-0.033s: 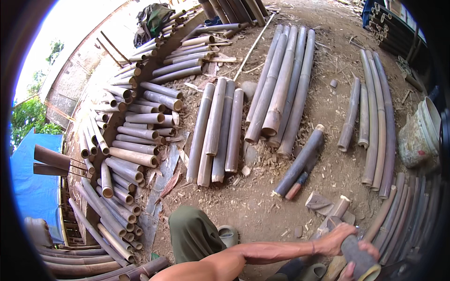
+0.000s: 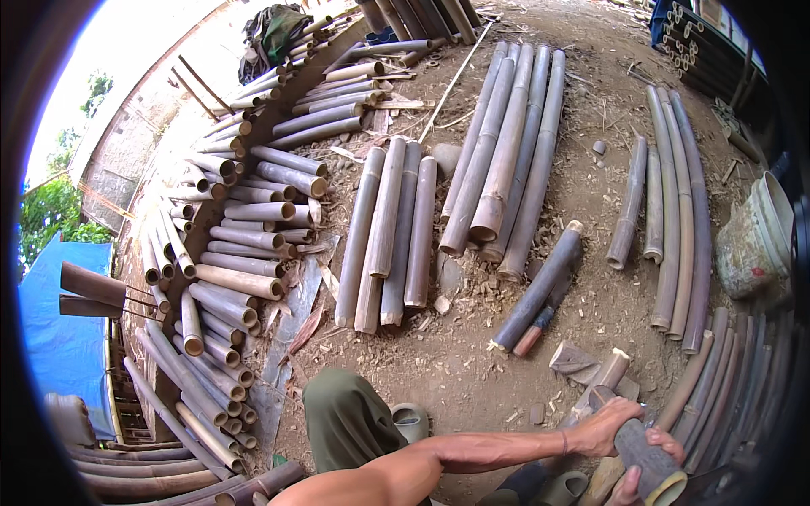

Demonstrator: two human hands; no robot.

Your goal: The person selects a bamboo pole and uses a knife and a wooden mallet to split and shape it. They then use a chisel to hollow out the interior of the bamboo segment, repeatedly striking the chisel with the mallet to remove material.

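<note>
In the lower right I hold a short bamboo tube (image 2: 650, 464), tilted, its pale cut end pointing toward me. My left hand (image 2: 601, 430) is closed round its upper part, the left forearm reaching across from the lower edge. My right hand (image 2: 665, 445) wraps the tube nearer the cut end, its fingers on the far side and thumb on the near side; the tube covers its palm. Just beyond my left hand lies another bamboo piece (image 2: 609, 371) on the ground, beside a brownish block (image 2: 575, 361).
A dark bamboo length (image 2: 540, 291) lies ahead with a red-tipped tool handle (image 2: 533, 333) beside it. Long poles (image 2: 510, 152) and shorter ones (image 2: 384, 236) stretch across the dirt. Cut tubes (image 2: 253, 240) are stacked at left. A dirty white bucket (image 2: 755, 240) stands at right.
</note>
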